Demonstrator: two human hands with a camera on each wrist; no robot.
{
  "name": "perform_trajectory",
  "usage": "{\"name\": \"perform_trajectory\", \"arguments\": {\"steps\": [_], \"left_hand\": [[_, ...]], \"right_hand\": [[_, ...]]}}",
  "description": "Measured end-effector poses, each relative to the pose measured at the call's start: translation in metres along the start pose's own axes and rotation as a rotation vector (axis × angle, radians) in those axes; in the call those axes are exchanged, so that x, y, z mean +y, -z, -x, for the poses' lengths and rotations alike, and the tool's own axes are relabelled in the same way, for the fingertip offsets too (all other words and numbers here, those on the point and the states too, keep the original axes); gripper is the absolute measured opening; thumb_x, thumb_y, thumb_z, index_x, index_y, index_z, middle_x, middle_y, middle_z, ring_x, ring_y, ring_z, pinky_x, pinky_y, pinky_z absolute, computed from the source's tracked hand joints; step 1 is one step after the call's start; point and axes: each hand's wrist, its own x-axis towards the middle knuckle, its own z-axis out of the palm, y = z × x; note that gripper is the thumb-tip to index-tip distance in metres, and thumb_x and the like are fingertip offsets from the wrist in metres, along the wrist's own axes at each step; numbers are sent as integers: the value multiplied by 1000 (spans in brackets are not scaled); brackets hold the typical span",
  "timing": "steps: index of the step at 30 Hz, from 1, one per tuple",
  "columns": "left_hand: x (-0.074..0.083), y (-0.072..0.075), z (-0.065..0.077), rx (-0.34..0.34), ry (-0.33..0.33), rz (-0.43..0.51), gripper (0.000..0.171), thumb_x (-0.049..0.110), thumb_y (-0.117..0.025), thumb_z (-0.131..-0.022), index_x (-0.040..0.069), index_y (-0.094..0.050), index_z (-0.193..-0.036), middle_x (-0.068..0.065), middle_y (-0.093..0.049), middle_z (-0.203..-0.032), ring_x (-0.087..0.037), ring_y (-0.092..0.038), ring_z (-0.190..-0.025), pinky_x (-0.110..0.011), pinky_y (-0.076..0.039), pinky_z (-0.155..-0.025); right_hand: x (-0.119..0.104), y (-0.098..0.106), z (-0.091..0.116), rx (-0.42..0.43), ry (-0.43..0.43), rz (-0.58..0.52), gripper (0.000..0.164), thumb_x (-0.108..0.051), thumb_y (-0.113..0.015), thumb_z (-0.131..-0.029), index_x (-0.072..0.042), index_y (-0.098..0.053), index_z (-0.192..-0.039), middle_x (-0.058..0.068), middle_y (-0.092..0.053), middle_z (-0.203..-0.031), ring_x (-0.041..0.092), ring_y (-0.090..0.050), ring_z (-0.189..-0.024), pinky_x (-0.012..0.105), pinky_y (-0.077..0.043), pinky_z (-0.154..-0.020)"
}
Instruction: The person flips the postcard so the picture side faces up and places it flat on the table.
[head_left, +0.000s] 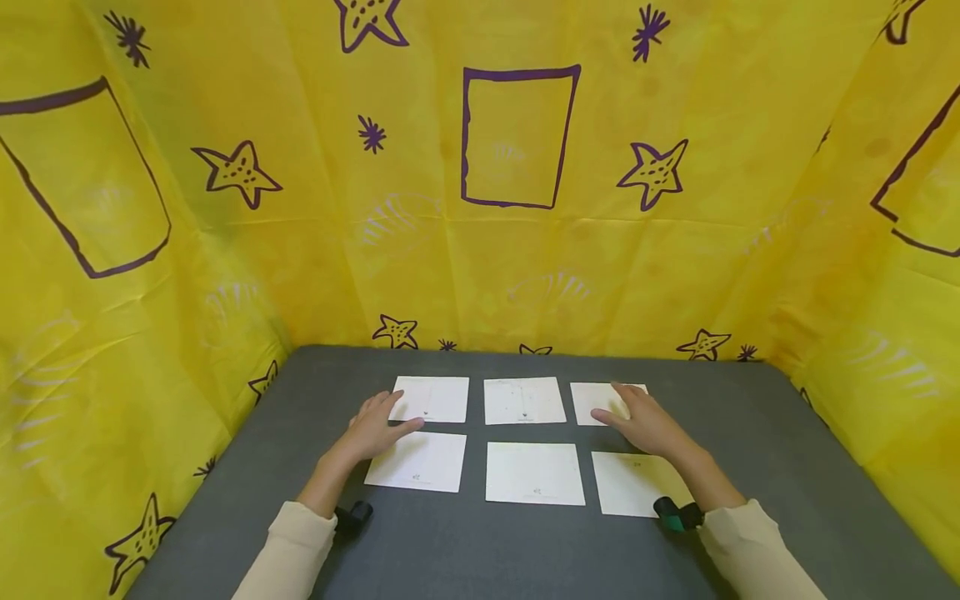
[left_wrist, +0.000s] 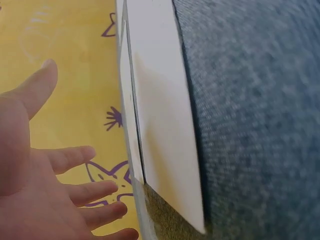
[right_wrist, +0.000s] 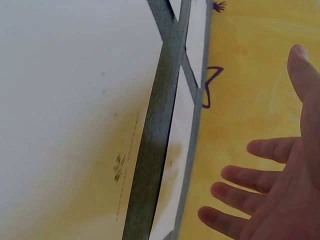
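Observation:
Several white sheets of paper lie on the grey table in two rows. My left hand (head_left: 372, 429) is above the left side, nearest the back left sheet (head_left: 442, 398) and the front left sheet (head_left: 427, 462). Over the right column is my right hand (head_left: 647, 425), partly covering the back right sheet (head_left: 587, 406); its forearm passes over the front right sheet (head_left: 626, 487). Between the hands lie the back middle sheet (head_left: 523, 398) and front middle sheet (head_left: 535, 472). Both wrist views show spread fingers and nothing held. Small dark marks show on some sheets.
The grey table (head_left: 450, 554) has yellow cloth (head_left: 420, 267) hanging behind it and at both sides, printed with purple stars and frames. A dark device (head_left: 354, 515) is on the left wrist, another (head_left: 677, 512) on the right.

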Motion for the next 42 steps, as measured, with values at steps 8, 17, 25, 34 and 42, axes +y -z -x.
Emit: {"name": "perform_trajectory", "arguments": {"steps": [8,17,25,34,42], "left_hand": [[0,-1,-3,-12,10,47,83,55,-58,-90,3,-33,-149,-30,-29,-153,-50,-23,-142,-75,-20,-107],[-1,2,-6,-14,6,101,82,52,-59,-91,-2,-35,-147,-30,-32,-151,-50,-28,-140,-66,-25,-112],[0,3,-14,-9,14,121,82,51,-60,-90,-2,-35,-147,-31,-33,-150,-49,-31,-138,-65,-28,-111],[4,0,-25,-5,33,131,82,49,-63,-89,-2,-35,-147,-31,-34,-150,-48,-33,-138,-62,-30,-112],[3,4,-31,-18,57,163,81,47,-63,-90,-1,-34,-148,-32,-34,-149,-49,-35,-137,-62,-32,-110]], "right_hand": [[-12,-5,-13,-36,-2,-28,88,-58,-53,-93,5,-29,-149,30,-33,-152,52,-26,-140,67,-25,-111],[-31,-13,-31,-88,-11,-76,90,-63,-50,-92,2,-29,-150,28,-31,-154,49,-25,-143,66,-23,-113],[-46,-22,-43,-102,15,-113,89,-62,-52,-91,2,-31,-149,29,-32,-152,49,-29,-141,66,-27,-111],[-58,-39,-55,-121,55,-131,88,-62,-52,-91,2,-33,-149,26,-36,-152,46,-31,-141,63,-27,-113],[-76,-44,-68,-129,86,-159,80,-55,-53,-94,3,-38,-146,25,-41,-150,45,-40,-136,60,-35,-110]]}}
